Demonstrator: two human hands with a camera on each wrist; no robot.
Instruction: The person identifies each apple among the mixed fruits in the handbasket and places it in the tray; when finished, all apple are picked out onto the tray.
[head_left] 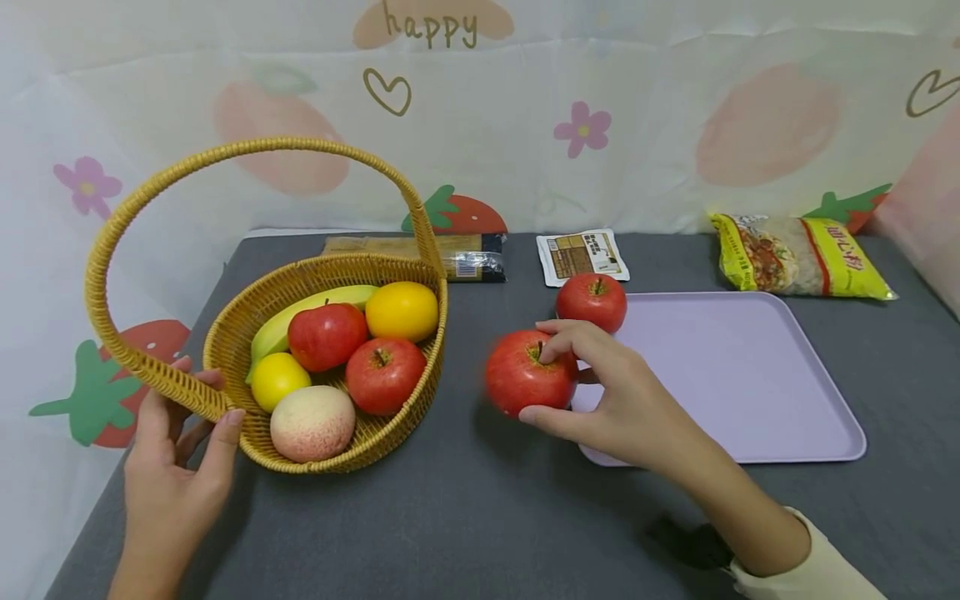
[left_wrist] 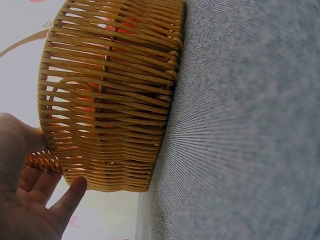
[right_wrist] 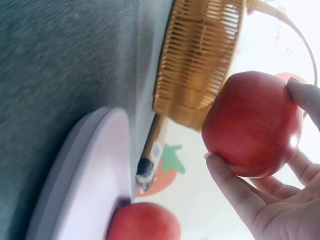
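My right hand [head_left: 626,396] grips a red apple [head_left: 517,379] by its sides, held above the table between the basket and the tray. In the right wrist view the same apple [right_wrist: 252,125] is pinched between thumb and fingers. At the left, my left hand [head_left: 180,450] holds the wicker basket [head_left: 405,421] where its tall handle [head_left: 258,148] joins the rim. Inside the basket lie a banana [head_left: 273,333], two red apples [head_left: 327,336], an orange-yellow fruit [head_left: 402,311], a yellow fruit [head_left: 279,382] and a peach [head_left: 312,423]. Another red apple [head_left: 592,300] sits at the lilac tray's [head_left: 735,375] far left corner.
Along the back of the grey table [head_left: 450,525] lie a long dark-ended packet [head_left: 468,257], a small white packet [head_left: 582,257] and a yellow bag [head_left: 802,257]. A patterned cloth [head_left: 480,108] hangs behind them.
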